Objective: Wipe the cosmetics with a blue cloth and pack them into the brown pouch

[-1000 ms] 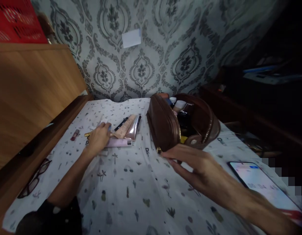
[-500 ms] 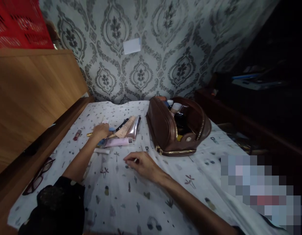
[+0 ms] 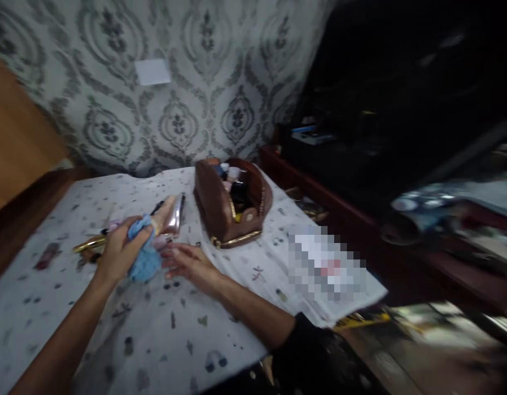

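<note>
My left hand [image 3: 117, 249] is closed around a crumpled blue cloth [image 3: 145, 264], held just over the patterned sheet. To its right, my right hand [image 3: 193, 267] is open, its slightly bent fingers close to the cloth; whether they touch it is unclear. Behind the cloth lie a beige tube [image 3: 164, 213] and a shiny pinkish tube [image 3: 174, 219]. A gold tube [image 3: 89, 244] rests left of my left hand, with small dark items beside it. Farther left is a small reddish bottle [image 3: 48, 255], blurred. A brown zip bag [image 3: 212, 200] stands unzipped, with several cosmetics inside.
The white patterned sheet [image 3: 175, 351] covers the surface up to the wallpapered wall [image 3: 177, 145]. A wooden panel [image 3: 18, 137] stands at left. On the right are a pixelated patch, a dark reddish ledge [image 3: 294, 178] and blurred items beyond.
The view has swung to the right. My left hand has lifted from the cosmetics pile with the blue cloth in it. My right hand has come nearer to it, fingers more spread.
</note>
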### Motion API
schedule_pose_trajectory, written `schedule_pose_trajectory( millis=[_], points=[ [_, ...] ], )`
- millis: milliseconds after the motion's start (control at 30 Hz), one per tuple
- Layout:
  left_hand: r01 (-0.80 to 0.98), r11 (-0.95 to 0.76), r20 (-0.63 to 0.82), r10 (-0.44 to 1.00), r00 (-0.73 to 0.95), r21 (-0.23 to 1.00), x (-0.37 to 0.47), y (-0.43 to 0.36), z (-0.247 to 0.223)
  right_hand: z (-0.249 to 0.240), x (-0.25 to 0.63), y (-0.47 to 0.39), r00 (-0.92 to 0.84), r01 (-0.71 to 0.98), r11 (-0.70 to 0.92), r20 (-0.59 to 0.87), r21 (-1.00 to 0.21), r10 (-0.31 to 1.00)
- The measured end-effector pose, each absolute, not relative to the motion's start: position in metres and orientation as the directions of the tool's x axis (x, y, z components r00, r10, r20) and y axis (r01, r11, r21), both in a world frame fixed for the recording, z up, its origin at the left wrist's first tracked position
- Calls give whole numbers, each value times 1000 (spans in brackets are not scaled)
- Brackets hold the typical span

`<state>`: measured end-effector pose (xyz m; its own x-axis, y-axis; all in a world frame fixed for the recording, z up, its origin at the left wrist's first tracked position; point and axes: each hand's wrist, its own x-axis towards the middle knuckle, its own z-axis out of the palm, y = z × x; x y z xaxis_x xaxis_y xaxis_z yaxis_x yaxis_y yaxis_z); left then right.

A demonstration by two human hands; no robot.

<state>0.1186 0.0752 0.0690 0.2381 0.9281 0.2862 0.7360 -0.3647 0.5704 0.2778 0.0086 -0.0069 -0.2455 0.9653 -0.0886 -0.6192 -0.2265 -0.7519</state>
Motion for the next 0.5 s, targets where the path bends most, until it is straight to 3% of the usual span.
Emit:
schedule_pose_trajectory(
  millis=[167, 300, 500],
  points=[
    [670, -644, 490, 747, 449, 369, 150, 41, 49, -13, 281, 16, -248, -674, -277, -143, -685, 958],
    [698, -670, 558, 690, 461, 252, 149, 44, 38, -15, 282, 22, -186, -681, -270, -195, -681, 963],
    [709, -677, 589, 660, 466, 197, 138, 52, 24, -13, 281, 25, -146, -729, -257, -223, -634, 964]
  ],
)
